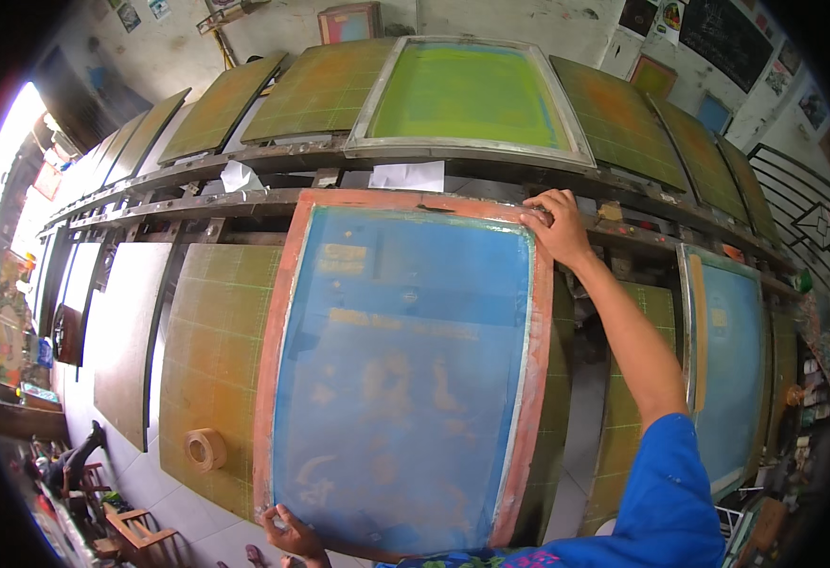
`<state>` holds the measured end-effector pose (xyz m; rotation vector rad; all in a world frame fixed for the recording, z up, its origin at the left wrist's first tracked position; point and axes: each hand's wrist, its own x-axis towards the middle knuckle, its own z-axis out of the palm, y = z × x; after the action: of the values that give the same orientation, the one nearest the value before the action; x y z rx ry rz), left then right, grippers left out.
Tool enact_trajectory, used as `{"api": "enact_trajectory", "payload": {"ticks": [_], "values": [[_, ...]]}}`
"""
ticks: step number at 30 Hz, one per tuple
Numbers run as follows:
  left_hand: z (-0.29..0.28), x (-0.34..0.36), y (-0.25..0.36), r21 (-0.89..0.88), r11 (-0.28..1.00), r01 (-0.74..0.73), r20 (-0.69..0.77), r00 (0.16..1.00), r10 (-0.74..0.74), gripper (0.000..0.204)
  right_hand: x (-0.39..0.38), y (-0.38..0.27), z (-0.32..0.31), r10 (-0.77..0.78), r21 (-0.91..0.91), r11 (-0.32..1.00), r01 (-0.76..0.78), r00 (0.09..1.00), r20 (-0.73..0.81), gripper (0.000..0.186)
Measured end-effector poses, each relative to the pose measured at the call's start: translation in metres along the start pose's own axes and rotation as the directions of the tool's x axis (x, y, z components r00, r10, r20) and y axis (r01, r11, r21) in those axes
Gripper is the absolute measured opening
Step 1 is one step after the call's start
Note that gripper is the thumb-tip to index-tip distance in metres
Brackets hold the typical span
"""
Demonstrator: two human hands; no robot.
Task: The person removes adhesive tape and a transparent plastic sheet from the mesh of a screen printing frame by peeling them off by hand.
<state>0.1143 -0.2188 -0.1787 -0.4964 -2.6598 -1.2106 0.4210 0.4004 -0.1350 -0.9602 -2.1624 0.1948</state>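
The silk-screen [391, 379] was a rectangular assembly: a translucent blue mesh, smooth and slightly cloudy, stretched inside a reddish painted frame [533, 379] with worn, stained edges. A pale, ragged border ran along the inside of the frame. The screen lay directly in front of the person, over a panel of the near row.

The right hand [559, 227] held the far right corner, fingers bent over the frame in a narrow grip. The left hand [294, 538] touched the near left corner with thumb and finger close together; whether these clamped the frame could not be told. The near edge of the screen was partly covered by clothing, and the lower picture edge cut off the left hand. The marks in the mesh were blurred, and the screen concealed most of the panel beneath.

The long axis of the screen ran away from the person, its far end leaning slightly right toward the dark rails [187, 204].

To the left, a ring-shaped roll of tan tape [216, 447] rested on a flat, green-brown panel [221, 322] marked with thin grid lines. To the right stood a second blue screen [732, 350]. Beyond the rails, a pale-framed screen with a lime-green surface [462, 99] lay between similar panels.
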Motion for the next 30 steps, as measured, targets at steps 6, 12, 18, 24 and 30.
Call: {"api": "enact_trajectory", "payload": {"ticks": [6,12,18,24,30], "values": [[0.002,0.000,0.006,-0.001,0.996,-0.088,-0.040,0.995,0.088,0.027,0.018,0.014,-0.011,-0.009,0.089,0.996,-0.016,0.961,0.276,0.019],[0.003,0.001,0.005,0.025,0.999,-0.043,-0.023,0.999,0.044,0.027,0.031,0.006,-0.018,-0.078,0.059,0.996,0.062,0.935,0.347,0.013],[0.004,0.000,-0.003,0.015,0.997,-0.082,-0.071,0.994,0.083,0.024,0.028,-0.005,-0.012,-0.302,-0.056,0.941,0.334,0.902,0.309,0.006],[0.002,0.001,-0.006,0.059,0.996,-0.071,-0.041,0.997,0.073,0.022,0.022,0.002,-0.003,-0.329,-0.083,0.924,0.374,0.884,0.332,0.012],[0.005,0.001,0.005,0.034,0.993,-0.113,-0.071,0.991,0.115,0.021,0.022,0.007,-0.006,-0.333,-0.026,0.931,0.363,0.878,0.343,0.014]]}}
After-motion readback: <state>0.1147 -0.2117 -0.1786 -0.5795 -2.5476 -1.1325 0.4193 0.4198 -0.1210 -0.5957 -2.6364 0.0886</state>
